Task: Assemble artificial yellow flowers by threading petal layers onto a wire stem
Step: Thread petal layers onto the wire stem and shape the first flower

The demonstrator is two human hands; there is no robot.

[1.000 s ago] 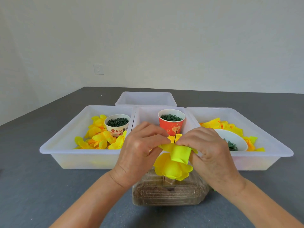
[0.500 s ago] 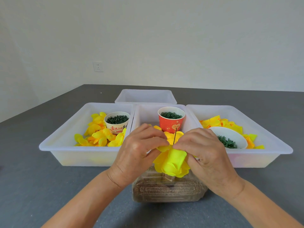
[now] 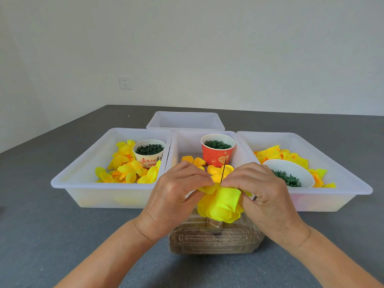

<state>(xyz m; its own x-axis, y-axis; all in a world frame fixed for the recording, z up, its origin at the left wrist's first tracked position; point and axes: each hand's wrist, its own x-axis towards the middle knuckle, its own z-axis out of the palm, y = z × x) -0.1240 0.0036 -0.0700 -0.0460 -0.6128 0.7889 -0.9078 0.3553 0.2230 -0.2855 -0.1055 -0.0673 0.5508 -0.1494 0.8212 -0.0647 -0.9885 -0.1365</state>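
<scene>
Both hands, left [image 3: 176, 196] and right [image 3: 261, 196], pinch the petal layer [image 3: 225, 197] from either side; the wire [image 3: 223, 171] rises upright between their fingertips, equally near each.

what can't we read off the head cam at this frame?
Head view only:
- Lower wire stem: hidden by the yellow flower and both hands.
- Grip of left hand and right hand: fingertips buried in petals.
- Clear container contents: hazy through plastic.
- Rear tray floor: hidden by its front wall.
</scene>
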